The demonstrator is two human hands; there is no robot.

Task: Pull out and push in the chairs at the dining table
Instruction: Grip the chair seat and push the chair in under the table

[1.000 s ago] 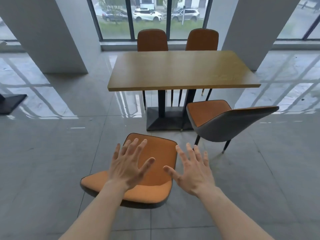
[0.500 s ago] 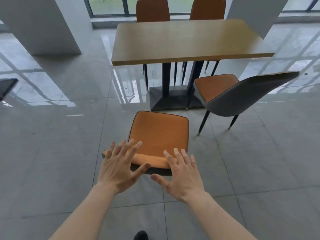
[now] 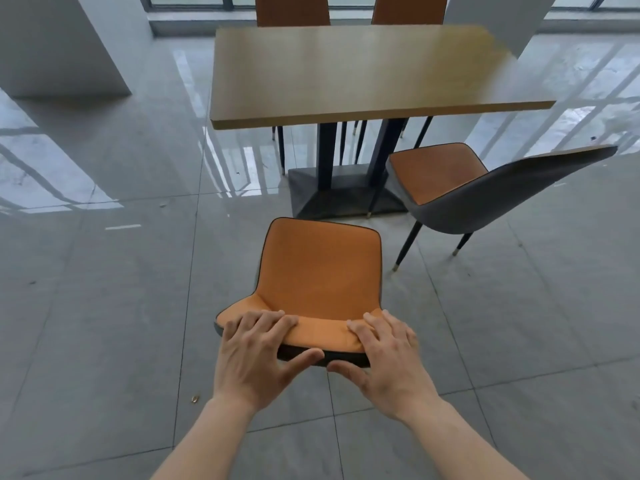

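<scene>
Chair [image 3: 320, 271] stands pulled out, well clear of the tabletop [image 3: 363, 67]. Left hand [image 3: 256, 355] and right hand [image 3: 388, 358] grip its backrest; pushing in remains. Second chair [image 3: 460, 188] also stands out.

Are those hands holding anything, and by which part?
Yes. The left hand and right hand grip the near chair by the top edge of its backrest, fingers over the front, thumbs behind.

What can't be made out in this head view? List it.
- Near chair legs: hidden under its own seat.
- Two far chairs: tops cut by the upper edge, seats behind the table.
- Left hand and right hand palms: turned away on the backrest.
</scene>
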